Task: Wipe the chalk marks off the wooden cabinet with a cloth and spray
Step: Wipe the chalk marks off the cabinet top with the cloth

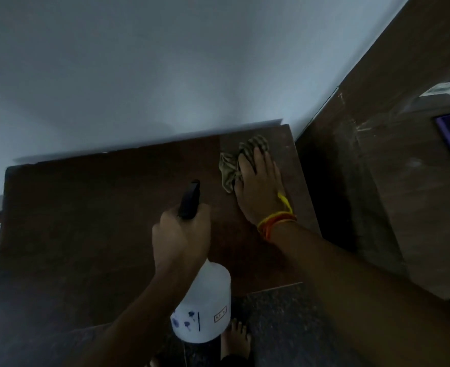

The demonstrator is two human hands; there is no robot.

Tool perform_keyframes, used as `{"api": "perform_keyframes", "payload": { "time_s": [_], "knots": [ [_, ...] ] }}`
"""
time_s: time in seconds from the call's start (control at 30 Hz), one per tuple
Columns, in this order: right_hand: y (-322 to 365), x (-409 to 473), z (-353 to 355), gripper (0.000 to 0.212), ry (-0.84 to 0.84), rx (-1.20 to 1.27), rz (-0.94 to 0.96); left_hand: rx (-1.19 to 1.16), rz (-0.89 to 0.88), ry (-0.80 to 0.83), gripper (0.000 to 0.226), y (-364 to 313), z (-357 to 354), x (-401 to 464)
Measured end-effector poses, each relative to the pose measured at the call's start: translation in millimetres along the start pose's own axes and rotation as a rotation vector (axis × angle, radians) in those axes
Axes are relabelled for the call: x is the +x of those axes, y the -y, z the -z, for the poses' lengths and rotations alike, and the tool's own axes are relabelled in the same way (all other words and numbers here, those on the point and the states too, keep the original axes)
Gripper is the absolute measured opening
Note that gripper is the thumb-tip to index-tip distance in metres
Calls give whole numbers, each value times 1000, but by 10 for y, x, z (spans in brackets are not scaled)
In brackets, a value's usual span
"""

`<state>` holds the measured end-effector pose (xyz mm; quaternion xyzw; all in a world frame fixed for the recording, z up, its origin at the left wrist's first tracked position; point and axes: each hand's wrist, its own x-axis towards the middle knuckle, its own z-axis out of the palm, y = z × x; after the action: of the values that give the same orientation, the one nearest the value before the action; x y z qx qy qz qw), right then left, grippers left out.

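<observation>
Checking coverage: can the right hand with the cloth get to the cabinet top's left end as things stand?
Probably yes. The right hand presses the cloth flat near the right rear corner; the cabinet top is bare to the left. Only the left hand, holding the spray bottle mid-cabinet, might obstruct.

cabinet top [99, 221]: dark brown wood, smooth, with a dull sheen near the back right corner
cloth [234, 165]: soft woven fabric, striped olive and tan, crumpled, matt
spray bottle [205, 305]: translucent white plastic, smooth, with small blue printed marks; black plastic spray head, matt
wrist threads [276, 221]: twisted orange and yellow cord
wall [165, 75]: painted, pale, matt and even
floor [284, 327]: dark speckled stone, polished
side panel [403, 154]: brown wood, faint pale smears on it
</observation>
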<state>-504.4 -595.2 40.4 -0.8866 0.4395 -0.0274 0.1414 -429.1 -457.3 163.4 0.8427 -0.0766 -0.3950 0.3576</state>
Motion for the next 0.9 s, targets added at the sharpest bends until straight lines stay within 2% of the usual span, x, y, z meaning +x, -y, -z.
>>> {"api": "perform_keyframes", "payload": {
  "time_s": [0.1,0.33,0.47,0.6,0.8,0.9],
  "knots": [
    [8,100,1,58,-4,-4,-12,17,4,4,25,16,7,34],
    [151,-396,-12,54,16,9,70,-6,14,24,25,-25,19,138],
    [196,39,-31,57,45,-11,129,-4,-2,35,23,-10,35,189],
    [263,547,15,58,18,-3,107,3,-3,21,22,-18,80,230],
    [181,432,30,56,20,-5,139,-3,-28,30,23,-112,103,237],
    [-83,508,99,56,-13,-31,78,-17,-30,30,23,-161,108,241]
  ]
}}
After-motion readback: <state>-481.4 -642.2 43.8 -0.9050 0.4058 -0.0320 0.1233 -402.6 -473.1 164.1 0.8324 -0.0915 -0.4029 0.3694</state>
